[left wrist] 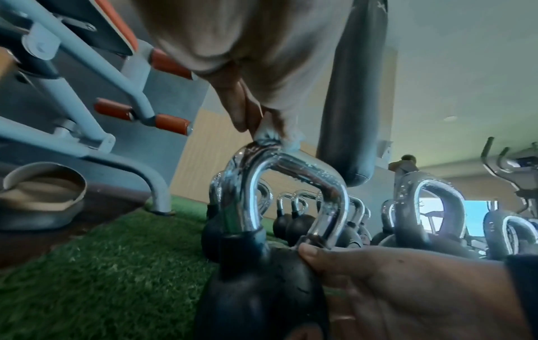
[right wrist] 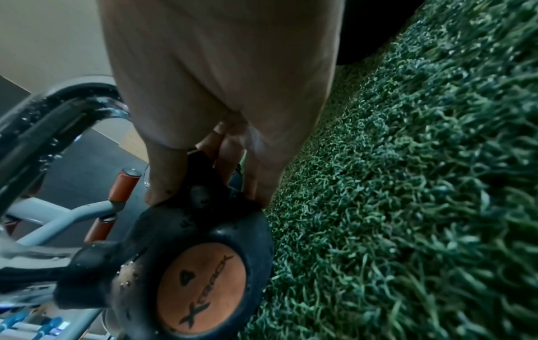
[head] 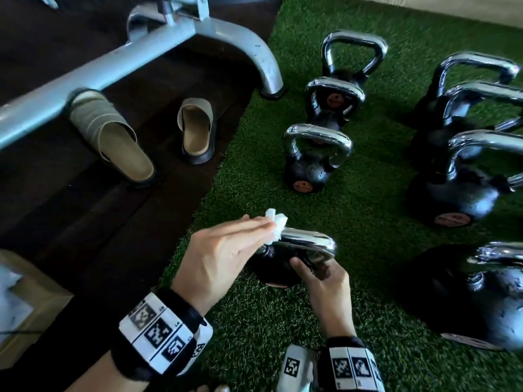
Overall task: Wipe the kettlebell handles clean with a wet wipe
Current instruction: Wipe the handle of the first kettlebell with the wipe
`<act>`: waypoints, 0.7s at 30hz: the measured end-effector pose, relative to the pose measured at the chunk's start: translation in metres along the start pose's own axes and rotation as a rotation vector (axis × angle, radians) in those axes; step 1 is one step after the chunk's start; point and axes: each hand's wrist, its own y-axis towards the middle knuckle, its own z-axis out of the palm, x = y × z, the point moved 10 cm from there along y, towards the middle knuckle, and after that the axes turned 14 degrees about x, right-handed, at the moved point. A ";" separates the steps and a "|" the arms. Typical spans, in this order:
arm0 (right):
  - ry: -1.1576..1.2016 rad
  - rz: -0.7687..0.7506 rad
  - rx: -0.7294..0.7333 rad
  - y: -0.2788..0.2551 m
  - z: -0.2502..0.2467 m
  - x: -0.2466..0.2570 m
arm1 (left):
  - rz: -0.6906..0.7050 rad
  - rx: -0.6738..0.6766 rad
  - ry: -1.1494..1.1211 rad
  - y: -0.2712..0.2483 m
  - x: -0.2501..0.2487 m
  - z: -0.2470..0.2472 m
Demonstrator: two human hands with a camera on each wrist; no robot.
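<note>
A small black kettlebell [head: 273,268] with a chrome handle [head: 307,241] stands on green turf just in front of me. My left hand [head: 256,225] pinches a crumpled white wet wipe [head: 276,226] and presses it on the handle's left top corner [left wrist: 262,147]. The wipe [left wrist: 269,135] bunches under the fingertips in the left wrist view. My right hand [head: 312,270] grips the handle's right leg, thumb on the black body [left wrist: 256,287]. The right wrist view shows its fingers [right wrist: 224,161] round the bell above an orange "4" badge [right wrist: 203,283].
Three more small kettlebells [head: 312,162] line up beyond, and larger ones [head: 458,190] stand at the right on the turf [head: 368,250]. Two slippers [head: 113,140] lie on the dark floor left, under a grey bench frame [head: 141,52]. A cardboard box [head: 31,295] sits lower left.
</note>
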 end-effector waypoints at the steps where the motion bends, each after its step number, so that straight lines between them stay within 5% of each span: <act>1: 0.004 0.010 -0.004 0.000 -0.001 -0.002 | 0.006 -0.002 0.007 -0.004 0.001 0.002; 12: 0.013 -0.002 -0.016 0.001 -0.002 0.000 | -0.220 -0.169 -0.418 -0.039 0.060 0.006; 21: -0.010 0.044 -0.174 -0.011 0.004 -0.008 | -0.545 -0.258 -0.685 -0.065 0.111 0.068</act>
